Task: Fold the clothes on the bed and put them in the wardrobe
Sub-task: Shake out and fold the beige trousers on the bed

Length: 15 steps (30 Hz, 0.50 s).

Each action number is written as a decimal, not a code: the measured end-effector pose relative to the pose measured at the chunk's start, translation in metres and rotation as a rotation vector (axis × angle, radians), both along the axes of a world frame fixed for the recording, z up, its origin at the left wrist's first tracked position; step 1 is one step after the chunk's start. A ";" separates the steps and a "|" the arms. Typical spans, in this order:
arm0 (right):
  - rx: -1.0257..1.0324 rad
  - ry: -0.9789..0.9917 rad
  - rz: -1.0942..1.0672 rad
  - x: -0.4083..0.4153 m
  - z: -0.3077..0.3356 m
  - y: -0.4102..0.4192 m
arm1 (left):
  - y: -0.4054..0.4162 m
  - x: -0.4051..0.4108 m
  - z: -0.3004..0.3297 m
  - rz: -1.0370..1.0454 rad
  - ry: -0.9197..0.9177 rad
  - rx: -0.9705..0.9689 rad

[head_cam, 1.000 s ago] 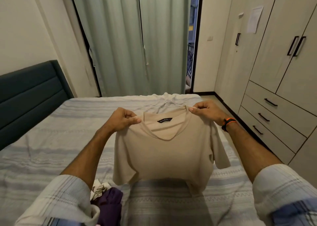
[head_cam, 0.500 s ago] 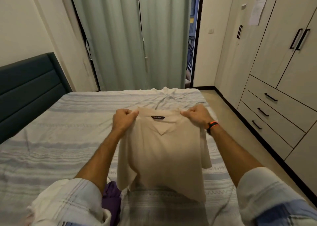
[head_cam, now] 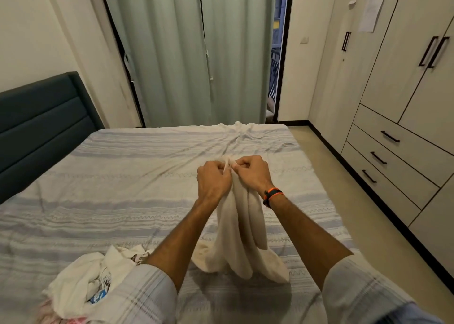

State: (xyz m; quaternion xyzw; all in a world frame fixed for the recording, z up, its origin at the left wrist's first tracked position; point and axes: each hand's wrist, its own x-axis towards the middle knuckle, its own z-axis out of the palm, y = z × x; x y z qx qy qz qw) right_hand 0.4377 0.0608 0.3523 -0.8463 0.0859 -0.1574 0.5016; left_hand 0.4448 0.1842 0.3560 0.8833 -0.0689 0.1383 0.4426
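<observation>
1. My left hand (head_cam: pixel 213 181) and right hand (head_cam: pixel 253 173) meet knuckle to knuckle, each pinching a top corner of the beige T-shirt (head_cam: pixel 239 240), which hangs doubled over the bed (head_cam: pixel 122 176)
2. Risk as I judge it — a corner slips or the halves skew, spoiling the fold
3. The pile of clothes (head_cam: pixel 95 277) carries print, and the wardrobe (head_cam: pixel 405 82) a paper — neither readable

Beige t-shirt (head_cam: pixel 242 237) hangs doubled lengthwise above the striped bed (head_cam: pixel 122 188); white clothes pile (head_cam: pixel 98 279) sits crumpled at its near-left edge.
</observation>
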 end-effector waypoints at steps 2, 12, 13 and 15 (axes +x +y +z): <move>-0.007 -0.008 -0.013 -0.001 -0.001 0.002 | 0.000 -0.002 -0.003 -0.016 -0.013 0.002; -0.022 -0.052 0.071 -0.010 -0.001 0.000 | 0.002 -0.010 0.003 -0.184 0.139 -0.079; -0.033 -0.050 0.079 -0.010 0.000 -0.001 | 0.003 -0.011 0.005 -0.210 0.156 -0.078; -0.061 -0.048 0.086 -0.011 0.001 -0.001 | 0.005 -0.011 0.007 -0.253 0.195 -0.071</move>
